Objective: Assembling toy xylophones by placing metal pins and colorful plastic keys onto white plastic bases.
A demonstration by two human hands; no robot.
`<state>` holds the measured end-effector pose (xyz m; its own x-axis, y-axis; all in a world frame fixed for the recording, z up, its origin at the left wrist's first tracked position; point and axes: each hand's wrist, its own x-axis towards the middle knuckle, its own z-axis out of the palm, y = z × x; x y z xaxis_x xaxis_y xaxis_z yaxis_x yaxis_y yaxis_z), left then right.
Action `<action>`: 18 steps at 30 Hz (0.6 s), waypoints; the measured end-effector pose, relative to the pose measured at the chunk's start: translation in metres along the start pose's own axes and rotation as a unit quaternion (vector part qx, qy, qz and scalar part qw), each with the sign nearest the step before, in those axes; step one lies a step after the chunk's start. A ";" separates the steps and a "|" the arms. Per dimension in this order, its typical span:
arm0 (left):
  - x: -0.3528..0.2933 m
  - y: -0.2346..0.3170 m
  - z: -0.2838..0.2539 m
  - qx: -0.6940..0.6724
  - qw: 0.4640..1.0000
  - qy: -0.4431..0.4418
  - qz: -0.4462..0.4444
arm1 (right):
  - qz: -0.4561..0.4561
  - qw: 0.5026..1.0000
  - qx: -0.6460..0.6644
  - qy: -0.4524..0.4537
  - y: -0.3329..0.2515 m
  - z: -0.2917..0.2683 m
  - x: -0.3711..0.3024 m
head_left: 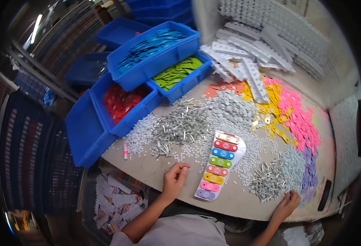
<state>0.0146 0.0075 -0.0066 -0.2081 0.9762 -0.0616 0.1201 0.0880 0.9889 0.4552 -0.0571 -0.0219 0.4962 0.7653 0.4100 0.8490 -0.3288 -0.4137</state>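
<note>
A toy xylophone point(223, 162) lies on the worktable, with several coloured metal bars across a white base. To its left is my left hand point(175, 178), its fingers curled in and thumb against them; whatever it may hold is hidden. At the right, my right hand point(289, 201) has its fingertips drawn together by the near edge of a heap of small pale-grey pieces point(291, 168). A pile of silver metal pins point(267, 180) lies just left of that hand. Purple bars point(309, 172) lie beyond it.
Blue bins hold blue bars point(151, 47), green bars point(178, 74) and red bars point(123, 102). More pins point(182, 127), white washers point(233, 108), yellow bars point(274, 119) and pink bars point(297, 119) cover the middle and right. White bases point(252, 80) are stacked behind. A dark strip point(324, 196) lies at right.
</note>
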 end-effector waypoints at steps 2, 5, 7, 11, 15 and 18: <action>-0.001 -0.002 -0.005 -0.017 1.000 0.009 0.000 | -0.020 1.000 -0.003 -0.015 0.006 0.004 0.000; 0.000 0.004 -0.012 -0.044 0.999 0.022 -0.010 | -0.022 0.999 -0.045 -0.005 0.010 0.004 0.000; 0.004 0.011 -0.024 0.058 0.994 0.075 0.045 | -0.023 0.998 -0.061 0.004 0.014 0.003 -0.003; 0.039 0.022 -0.083 0.240 0.935 0.207 0.159 | 0.014 0.997 -0.079 -0.011 0.013 -0.006 -0.002; 0.065 0.025 -0.132 0.381 0.891 0.203 0.139 | -0.012 0.995 -0.022 0.094 0.016 0.002 -0.009; 0.074 0.015 -0.140 0.423 0.872 0.176 0.173 | 0.110 0.973 0.159 0.125 -0.034 0.003 -0.015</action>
<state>-0.1345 0.0531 0.0221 -0.2831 0.8653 0.4136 0.8775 0.0596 0.4759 0.4189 -0.0558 -0.0161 0.7223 0.5237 0.4517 0.6378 -0.2521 -0.7277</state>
